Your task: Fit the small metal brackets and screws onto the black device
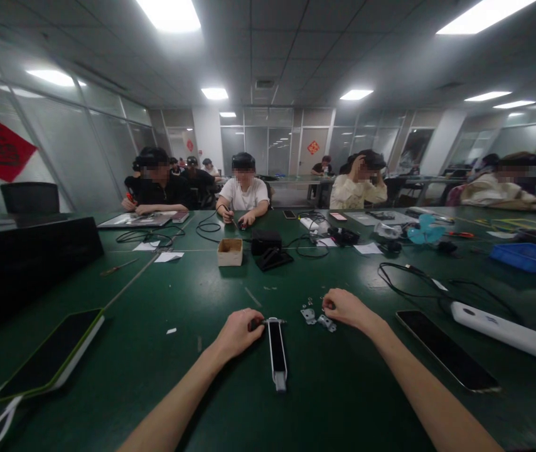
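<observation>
My left hand [238, 334] grips a small dark-handled screwdriver [256, 324] whose thin metal shaft reaches over a black, white-edged slim device [277, 351] lying on the green table [192, 402]. The tip's contact with the device is hard to make out. My right hand [346, 309] hovers with curled fingers just beside two small metal hinge brackets [317, 319]. Anything inside those fingers is hidden. Several tiny screws [309, 302] lie just above the brackets.
A green-edged tablet [49, 355] lies left, with a phone [447, 350] and white power strip [508, 333] right. A black cable [418, 282] trails nearby. Farther off are a cardboard box [229, 251] and a blue tray [529, 257]. Several co-workers [243, 194] sit across the table.
</observation>
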A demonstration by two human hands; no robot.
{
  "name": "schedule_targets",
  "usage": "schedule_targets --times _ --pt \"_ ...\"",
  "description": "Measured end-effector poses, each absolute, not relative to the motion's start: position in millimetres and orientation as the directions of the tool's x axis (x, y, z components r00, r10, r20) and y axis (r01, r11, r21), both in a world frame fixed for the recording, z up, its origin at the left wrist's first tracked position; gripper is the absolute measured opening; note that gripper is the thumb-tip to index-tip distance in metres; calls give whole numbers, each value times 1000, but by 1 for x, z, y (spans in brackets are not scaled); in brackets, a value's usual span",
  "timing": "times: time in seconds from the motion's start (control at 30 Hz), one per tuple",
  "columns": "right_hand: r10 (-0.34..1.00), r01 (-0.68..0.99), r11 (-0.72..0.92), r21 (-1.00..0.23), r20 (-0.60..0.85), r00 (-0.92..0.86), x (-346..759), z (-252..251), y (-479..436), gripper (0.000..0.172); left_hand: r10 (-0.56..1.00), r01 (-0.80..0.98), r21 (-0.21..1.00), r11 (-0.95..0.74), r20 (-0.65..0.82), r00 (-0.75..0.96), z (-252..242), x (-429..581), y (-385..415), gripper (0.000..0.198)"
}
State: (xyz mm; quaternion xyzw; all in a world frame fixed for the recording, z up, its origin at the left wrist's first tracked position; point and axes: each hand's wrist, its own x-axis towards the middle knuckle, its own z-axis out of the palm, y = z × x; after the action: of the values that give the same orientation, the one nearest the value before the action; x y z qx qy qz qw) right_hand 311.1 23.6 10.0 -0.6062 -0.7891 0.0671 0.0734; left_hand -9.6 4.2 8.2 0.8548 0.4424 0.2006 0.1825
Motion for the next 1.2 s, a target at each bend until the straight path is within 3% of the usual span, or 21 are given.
schedule_targets --times 0.23,0.5,0.83,1.07,1.2 --pt "972 948 233 -217 16 -235 306 11 22 14 823 664 503 -553 210 527 6 -11 5 22" --pt "914 872 404 -277 109 -390 310 12 22 19 834 676 509 -533 180 522 8 -10 4 23" --pt "904 858 421 -295 66 -421 303 15 18 19 831 668 514 -538 188 524 7 -12 5 24" --pt "928 907 367 -206 15 -372 294 22 17 21 832 682 492 -541 200 517 2 -11 8 23" --pt "963 948 252 -195 -47 -266 288 21 20 17 832 674 504 -540 199 517 4 -11 7 23"
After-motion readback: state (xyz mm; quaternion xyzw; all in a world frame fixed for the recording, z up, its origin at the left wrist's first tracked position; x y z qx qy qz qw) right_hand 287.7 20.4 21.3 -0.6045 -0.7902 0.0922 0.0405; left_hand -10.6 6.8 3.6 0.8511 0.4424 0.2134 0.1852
